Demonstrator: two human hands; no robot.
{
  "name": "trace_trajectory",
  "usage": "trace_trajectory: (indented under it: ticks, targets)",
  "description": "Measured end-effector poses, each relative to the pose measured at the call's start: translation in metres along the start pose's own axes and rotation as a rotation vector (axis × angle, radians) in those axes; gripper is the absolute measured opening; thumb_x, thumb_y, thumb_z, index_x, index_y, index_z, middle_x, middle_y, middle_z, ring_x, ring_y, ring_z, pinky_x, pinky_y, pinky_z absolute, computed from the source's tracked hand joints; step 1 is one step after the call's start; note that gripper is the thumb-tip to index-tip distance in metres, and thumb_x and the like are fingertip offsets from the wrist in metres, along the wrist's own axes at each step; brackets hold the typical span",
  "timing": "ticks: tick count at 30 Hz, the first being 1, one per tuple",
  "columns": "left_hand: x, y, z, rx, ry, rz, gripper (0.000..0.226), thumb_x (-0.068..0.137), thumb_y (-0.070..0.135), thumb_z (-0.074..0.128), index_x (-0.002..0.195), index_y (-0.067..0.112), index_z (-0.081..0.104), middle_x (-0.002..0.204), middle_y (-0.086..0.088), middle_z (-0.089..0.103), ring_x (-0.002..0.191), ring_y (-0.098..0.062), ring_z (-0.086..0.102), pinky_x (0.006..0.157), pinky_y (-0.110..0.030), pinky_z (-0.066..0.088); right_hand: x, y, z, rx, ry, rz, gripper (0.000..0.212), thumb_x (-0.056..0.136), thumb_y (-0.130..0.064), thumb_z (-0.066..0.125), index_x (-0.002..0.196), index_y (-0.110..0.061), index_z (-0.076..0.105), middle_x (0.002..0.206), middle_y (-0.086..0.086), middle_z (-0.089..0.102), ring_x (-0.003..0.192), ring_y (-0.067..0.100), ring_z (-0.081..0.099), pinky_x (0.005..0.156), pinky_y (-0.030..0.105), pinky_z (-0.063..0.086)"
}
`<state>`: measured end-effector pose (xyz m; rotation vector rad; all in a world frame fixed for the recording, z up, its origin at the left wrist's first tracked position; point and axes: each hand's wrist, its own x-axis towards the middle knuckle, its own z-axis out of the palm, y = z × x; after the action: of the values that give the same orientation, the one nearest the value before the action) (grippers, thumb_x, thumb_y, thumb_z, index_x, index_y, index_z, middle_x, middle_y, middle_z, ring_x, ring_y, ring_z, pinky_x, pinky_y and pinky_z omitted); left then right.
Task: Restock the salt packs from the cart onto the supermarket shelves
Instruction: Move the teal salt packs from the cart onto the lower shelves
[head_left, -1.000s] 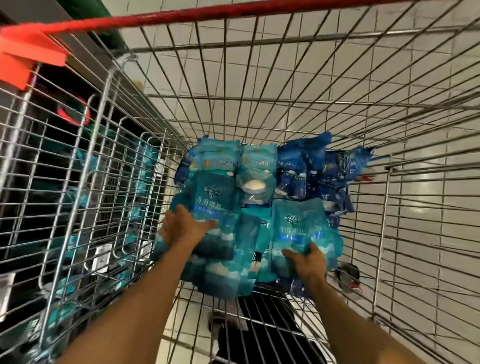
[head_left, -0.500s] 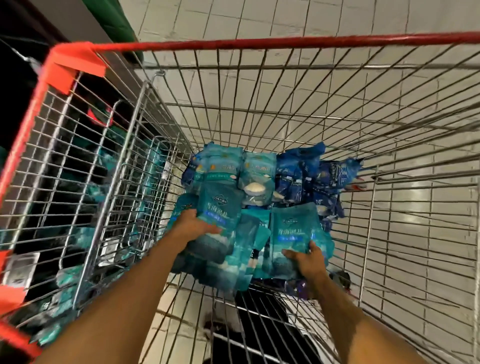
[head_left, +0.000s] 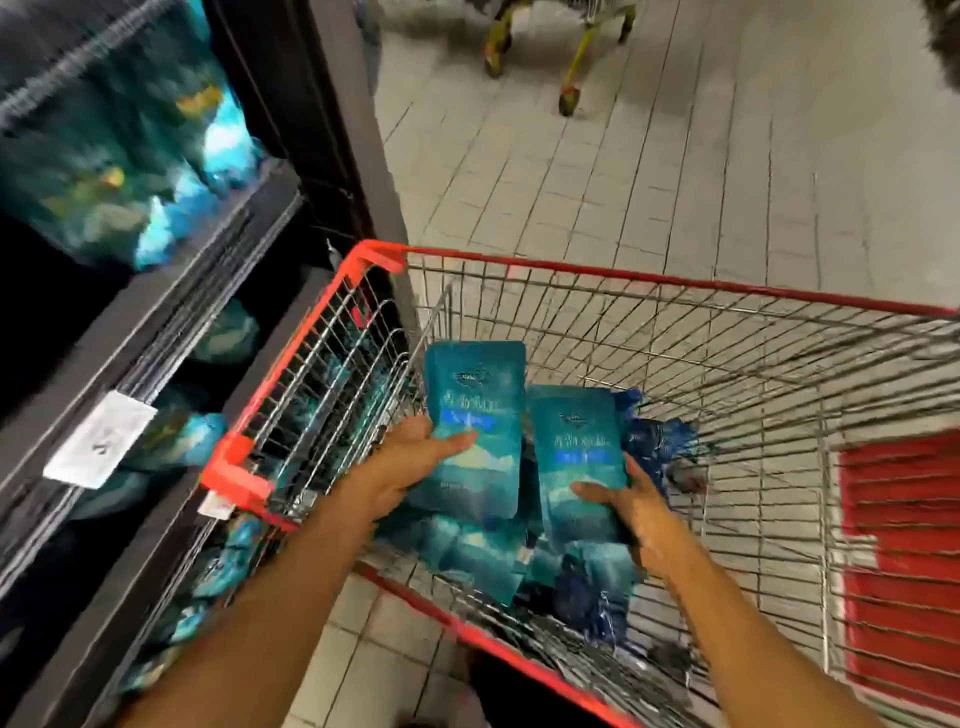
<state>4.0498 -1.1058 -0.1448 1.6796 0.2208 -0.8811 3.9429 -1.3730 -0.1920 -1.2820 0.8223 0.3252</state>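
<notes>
My left hand (head_left: 410, 462) grips a teal salt pack (head_left: 475, 410) upright above the cart. My right hand (head_left: 631, 512) grips a second teal salt pack (head_left: 576, 447) beside it, slightly lower. Both packs are lifted clear of the pile of teal and dark blue salt packs (head_left: 498, 556) lying in the wire cart (head_left: 675, 332), which has a red rim. Dark shelves (head_left: 171, 312) stand to the left, with blurred teal packs (head_left: 130, 171) on them.
A white price tag (head_left: 98, 439) hangs on a shelf edge at left. The cart's red corner sits close to the shelf upright. Tiled floor stretches ahead, with another cart's yellow legs and wheels (head_left: 569, 78) at the far top. A red panel (head_left: 904, 561) is at right.
Both hands have lifted their salt packs up out of the pile to rim height. The view has swung up and back, bringing the shelves and floor into sight.
</notes>
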Motion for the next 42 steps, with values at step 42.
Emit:
trace_trajectory:
  ticks: [42]
  targets:
    - [-0.203,-0.300,-0.225,-0.618,0.995,0.262,0.036,0.086,0.002,0.069,0.121,-0.002,0.060,0.110,-0.012,0.071,0.089,-0.017,0.070,0.084,-0.028,0.057,-0.068,0.168,0.459,-0.442,-0.954,-0.253,0.027,0.069,-0.001,0.085,0.089,-0.017,0.076,0.092,0.004,0.079,0.083,0.020,0.076,0.069,0.031,0.062]
